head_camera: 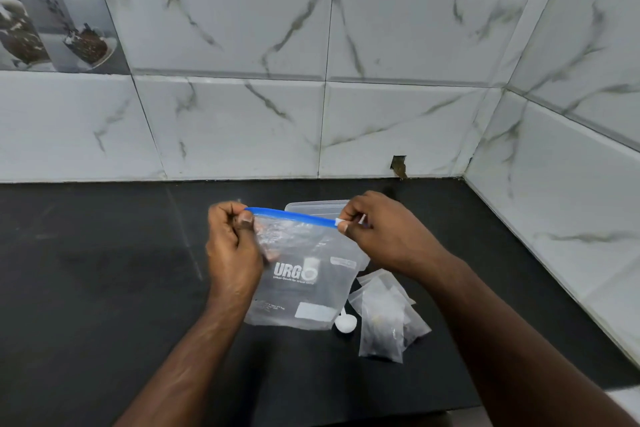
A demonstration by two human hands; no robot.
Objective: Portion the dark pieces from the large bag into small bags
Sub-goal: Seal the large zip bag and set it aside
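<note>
Black counter (104,288) runs back to a white marble-tile wall (242,128); a second tiled wall (571,201) closes the right side at an angle, making a corner behind and right of the work spot. Counter's left half lies open and bare-looking; front edge sits at the bottom right of view.

Large bag (304,274), clear with a blue zip strip (294,215) and white print, held upright mid-counter, its bottom just at the surface. Left hand (232,246) has fingers curled, thumb and fingers pinching the bag's top left corner. Right hand (377,232) pinches the white slider at the strip's right end.

Small bags (384,319) lie in a loose pile just right of the large bag, dark pieces showing faintly inside. White scoop (345,323) lies between bag and pile. Clear plastic container (311,206) sits close behind the large bag.
</note>
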